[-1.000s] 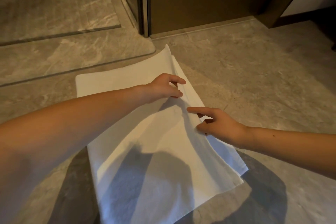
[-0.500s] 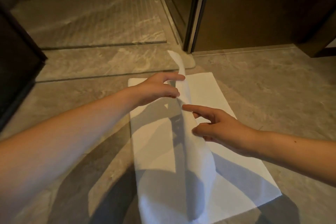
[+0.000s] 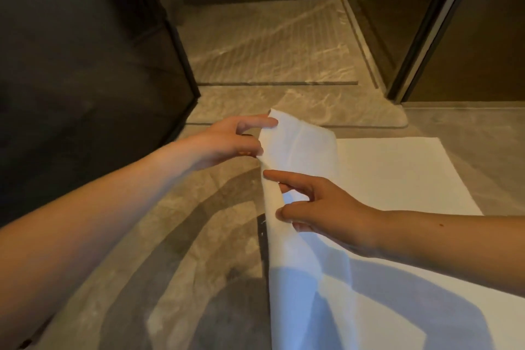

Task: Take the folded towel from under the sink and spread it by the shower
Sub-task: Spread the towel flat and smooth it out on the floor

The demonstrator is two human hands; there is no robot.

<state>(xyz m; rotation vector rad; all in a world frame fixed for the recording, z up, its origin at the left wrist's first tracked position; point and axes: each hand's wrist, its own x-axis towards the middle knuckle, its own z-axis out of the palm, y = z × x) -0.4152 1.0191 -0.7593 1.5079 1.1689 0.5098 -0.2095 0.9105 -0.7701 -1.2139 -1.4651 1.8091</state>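
A white towel point(image 3: 397, 173) lies on the grey stone floor in front of the shower floor point(image 3: 267, 45). Its lower layer is flat at the right. Its upper layer is lifted into a flap that stands up along the towel's left side. My left hand point(image 3: 235, 142) pinches the far corner of that flap between thumb and fingers. My right hand point(image 3: 321, 207) grips the flap's edge a little nearer to me, with the forefinger stretched along the cloth.
A dark glass panel point(image 3: 93, 71) stands at the left of the shower entry. A dark door frame point(image 3: 420, 28) and a brown wall panel point(image 3: 480, 60) stand at the right. A raised stone threshold point(image 3: 326, 111) runs just beyond the towel. Bare floor point(image 3: 184, 250) lies to the left.
Both hands have carried the towel's upper layer up and over to the left. The lower layer now shows flat at the right. The view has swung left toward the shower.
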